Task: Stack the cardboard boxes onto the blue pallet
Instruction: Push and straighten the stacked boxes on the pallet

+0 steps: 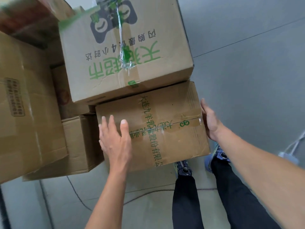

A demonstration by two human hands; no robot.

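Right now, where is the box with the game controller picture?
Head view, upper centre: the controller box sits just beyond the taped box, with a plain carton to its left.

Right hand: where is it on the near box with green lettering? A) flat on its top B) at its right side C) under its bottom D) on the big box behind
B: the right hand is at the right side of the near box; the left hand is over its top.
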